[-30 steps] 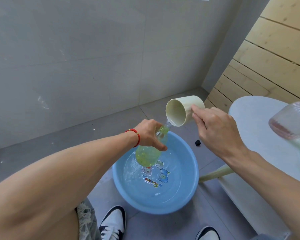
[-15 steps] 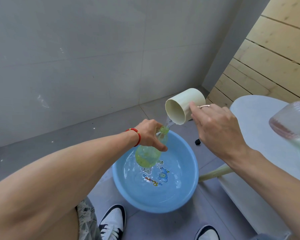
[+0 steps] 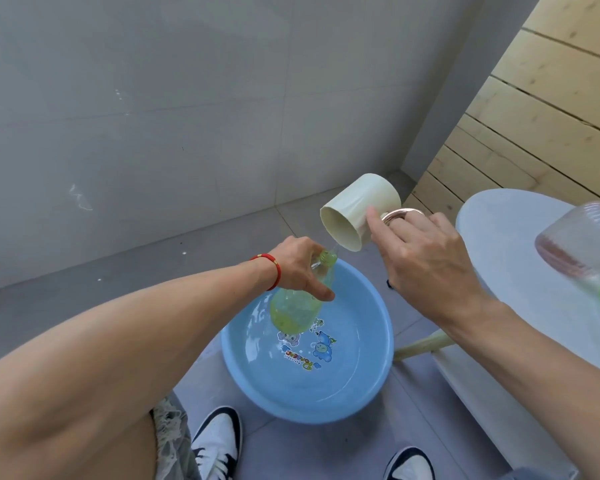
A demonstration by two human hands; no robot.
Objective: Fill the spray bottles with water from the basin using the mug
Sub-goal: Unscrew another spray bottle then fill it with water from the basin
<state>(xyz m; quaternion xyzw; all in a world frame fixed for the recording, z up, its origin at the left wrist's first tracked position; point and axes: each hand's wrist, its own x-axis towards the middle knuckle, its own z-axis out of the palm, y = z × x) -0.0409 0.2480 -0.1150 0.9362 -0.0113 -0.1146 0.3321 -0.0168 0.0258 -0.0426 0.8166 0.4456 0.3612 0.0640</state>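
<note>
My left hand (image 3: pixel 300 268) grips a clear yellow-green bottle (image 3: pixel 297 308) by its upper part, holding it tilted over the blue basin (image 3: pixel 368 372) on the floor. The bottle's neck is open, with no spray head on it. My right hand (image 3: pixel 426 268) holds a cream mug (image 3: pixel 357 209) by its metallic handle, tipped steeply with its mouth facing down-left just above the bottle's neck. A thin stream of water runs from the mug's rim into the neck. The basin holds shallow water over a cartoon print.
A white round table (image 3: pixel 506 258) stands at the right, with a blurred clear bottle with a green part (image 3: pixel 586 244) close to the camera. Grey tiled wall and floor lie behind; wooden slats at the right. My two shoes (image 3: pixel 219 441) are beside the basin's near edge.
My right hand has tipped the mug further, lifting its base higher. The bottle and my left hand have stayed over the basin.
</note>
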